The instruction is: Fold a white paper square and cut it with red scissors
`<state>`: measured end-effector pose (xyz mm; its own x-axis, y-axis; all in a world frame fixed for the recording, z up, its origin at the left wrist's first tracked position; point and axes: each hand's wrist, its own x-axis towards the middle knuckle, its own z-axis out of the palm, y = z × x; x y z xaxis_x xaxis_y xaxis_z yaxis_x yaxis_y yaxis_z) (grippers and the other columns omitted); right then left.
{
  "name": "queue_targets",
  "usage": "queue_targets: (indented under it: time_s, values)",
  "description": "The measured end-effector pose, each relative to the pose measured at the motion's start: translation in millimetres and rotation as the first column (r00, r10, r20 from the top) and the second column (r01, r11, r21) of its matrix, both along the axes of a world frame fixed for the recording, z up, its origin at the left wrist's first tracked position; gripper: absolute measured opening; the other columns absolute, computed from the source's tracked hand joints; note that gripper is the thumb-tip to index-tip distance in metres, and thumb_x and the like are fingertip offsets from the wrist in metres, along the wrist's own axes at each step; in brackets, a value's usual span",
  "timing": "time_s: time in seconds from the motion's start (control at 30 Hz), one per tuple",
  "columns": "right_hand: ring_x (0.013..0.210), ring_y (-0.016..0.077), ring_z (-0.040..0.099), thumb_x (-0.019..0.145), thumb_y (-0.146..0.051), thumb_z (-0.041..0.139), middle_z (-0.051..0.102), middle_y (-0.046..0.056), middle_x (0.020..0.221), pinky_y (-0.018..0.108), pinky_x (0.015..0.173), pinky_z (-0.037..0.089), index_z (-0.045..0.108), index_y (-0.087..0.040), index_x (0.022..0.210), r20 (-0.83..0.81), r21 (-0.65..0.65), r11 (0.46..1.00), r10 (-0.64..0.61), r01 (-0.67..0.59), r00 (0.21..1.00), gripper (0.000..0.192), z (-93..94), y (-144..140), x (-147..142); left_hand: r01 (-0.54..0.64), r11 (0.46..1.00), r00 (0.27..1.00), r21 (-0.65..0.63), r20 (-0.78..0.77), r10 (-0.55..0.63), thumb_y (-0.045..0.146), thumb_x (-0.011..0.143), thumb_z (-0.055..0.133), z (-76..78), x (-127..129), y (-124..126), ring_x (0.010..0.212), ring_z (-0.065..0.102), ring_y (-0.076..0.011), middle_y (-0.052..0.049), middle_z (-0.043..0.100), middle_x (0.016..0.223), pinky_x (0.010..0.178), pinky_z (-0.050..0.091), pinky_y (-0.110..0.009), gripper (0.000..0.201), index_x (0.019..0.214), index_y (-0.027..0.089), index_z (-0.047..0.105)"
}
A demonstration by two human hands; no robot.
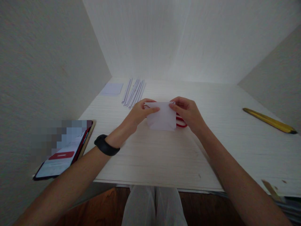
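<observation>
White desk (164,157), walled booth. I'm pinching white paper (162,119) with left hand (141,113) and right hand (187,113), both closed on it; folding underway, folded strips (134,92) stacked behind, red scissors (181,122) lying under paper.

place: home desk nook | evidence: white desk (150,157); plain walls; phone (63,153); wood floor

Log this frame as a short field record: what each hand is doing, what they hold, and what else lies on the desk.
left hand: pinches the left edge of the folded white paper
right hand: pinches the paper's right edge
under paper: red scissor handles, partly hidden
desk back: paper strips; small white sheet
desk right: yellow ruler
desk left: phone, screen lit
left wrist: black band
</observation>
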<state>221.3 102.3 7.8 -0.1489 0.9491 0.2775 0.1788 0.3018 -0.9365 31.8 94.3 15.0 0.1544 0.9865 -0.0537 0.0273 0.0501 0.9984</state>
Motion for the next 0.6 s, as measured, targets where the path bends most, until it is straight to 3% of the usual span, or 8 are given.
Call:
queue_targets:
  time_s: [0.17,0.37,0.6]
  values:
    - [0.062,0.0133,0.052,0.074,-0.037,0.065,0.056,0.000,0.064,0.028,0.058,0.043,0.063,-0.018,0.076,0.074,0.008,0.999,0.039,-0.039,0.997,0.019,-0.8,-0.5,0.1,0.016,0.997,0.994,0.070,-0.105,-0.008,0.037,0.067,0.072,0.2,-1.3,0.5,0.070,0.058,-0.0141,-0.004,0.066,0.079,0.063,0.043,-0.025,0.030,0.087,0.015,0.068]
    - [0.062,0.0131,0.053,0.073,-0.037,0.066,0.060,0.001,0.070,0.026,0.054,0.041,0.062,-0.018,0.079,0.053,0.000,1.000,-0.005,0.005,0.999,0.020,1.4,-2.2,-0.6,0.052,0.988,0.973,0.147,-0.228,-0.017,0.028,0.065,0.071,0.0,-2.4,-0.8,0.068,0.059,-0.0145,-0.002,0.067,0.080,0.062,0.043,-0.025,0.025,0.087,0.017,0.067]
    - [0.059,0.0103,0.049,0.071,-0.032,0.067,0.057,-0.001,0.068,0.023,0.050,0.036,0.059,-0.018,0.079,0.016,-0.021,0.999,0.029,-0.029,0.999,0.018,3.2,-3.4,-2.6,0.041,0.988,0.983,0.149,-0.183,-0.013,0.040,0.069,0.071,1.6,-1.6,-1.8,0.067,0.059,-0.0145,-0.002,0.067,0.073,0.060,0.041,-0.024,0.025,0.081,0.018,0.068]
